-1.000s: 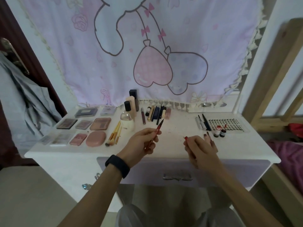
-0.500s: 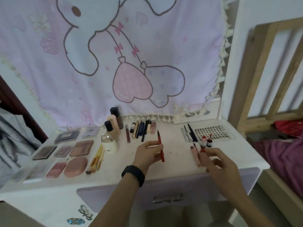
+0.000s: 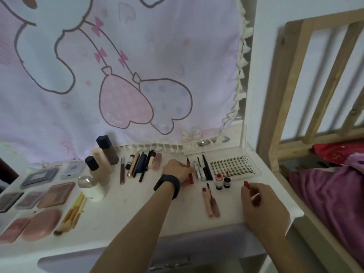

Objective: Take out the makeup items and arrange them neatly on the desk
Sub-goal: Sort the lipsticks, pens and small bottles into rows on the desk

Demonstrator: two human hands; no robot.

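Through the head camera I look down on a white desk point(image 3: 126, 211) set against a pink cartoon wall cloth point(image 3: 137, 75). I judge the task nearly finished — most of the makeup already lies in tidy groups. Far to the left of my left hand sit flat pink and brown powder palettes point(image 3: 56, 195), a bundle of yellow-handled brushes point(image 3: 73, 212) and a cluster of upright foundation bottles point(image 3: 104, 156). Just left of that hand lies a row of slim dark and gold tubes point(image 3: 140, 164). As far as I can see, only the item in each hand is left to place. Any container still to be emptied is out of view.

The left hand point(image 3: 176, 171), with a black wristband point(image 3: 167, 186), has its fingers curled round a thin red liner pencil point(image 3: 190, 173). The pencil points away from me, on or just above the desk; I cannot tell which. Just right of this grip lie silver and black pens point(image 3: 202, 168), and beyond them a clear tray of false lashes point(image 3: 234, 166).

The right hand point(image 3: 260, 201) hovers near the desk's front right corner, its fingertips pinching a small red piece point(image 3: 246, 183) — possibly a cap, too small to tell. Between the two grips stand two tiny red-filled bottles point(image 3: 222, 181), and two pink lip-gloss tubes point(image 3: 211, 201) lie flat.
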